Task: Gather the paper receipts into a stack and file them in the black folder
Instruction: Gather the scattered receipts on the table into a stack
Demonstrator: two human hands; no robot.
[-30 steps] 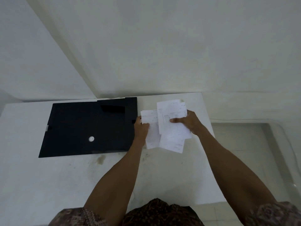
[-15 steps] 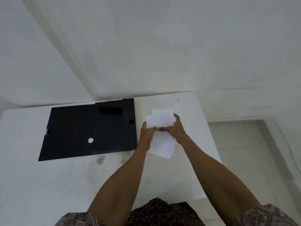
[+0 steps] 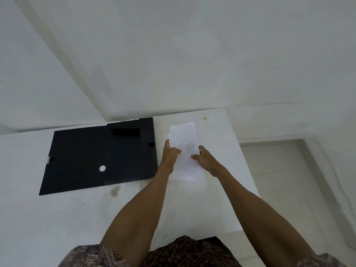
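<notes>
So the receipts (image 3: 184, 151) are pinched from both sides here: the left hand (image 3: 170, 153) is clamped on the left edge with the thumb laid over the top sheet, and the right hand (image 3: 204, 158) is closed on the right edge the same way. Held like that, the sheets can be squeezed and nudged into line, which looks like the point, since the far ends are seen fanned out a bit, one corner poking past the others. The near end of the bundle seems to be resting on or just above the table (image 3: 77, 218); which of the two can't be told from this angle.

Just to the left of the grip, the black folder (image 3: 100, 155) is laid flat against the wall, near the left wrist but apart from the papers. Probably parked that close so the stack only has to be slid across. Whether it's open or shut can't really be made out. Filing isn't started yet; squaring-up is judged to be the step in hand.
</notes>
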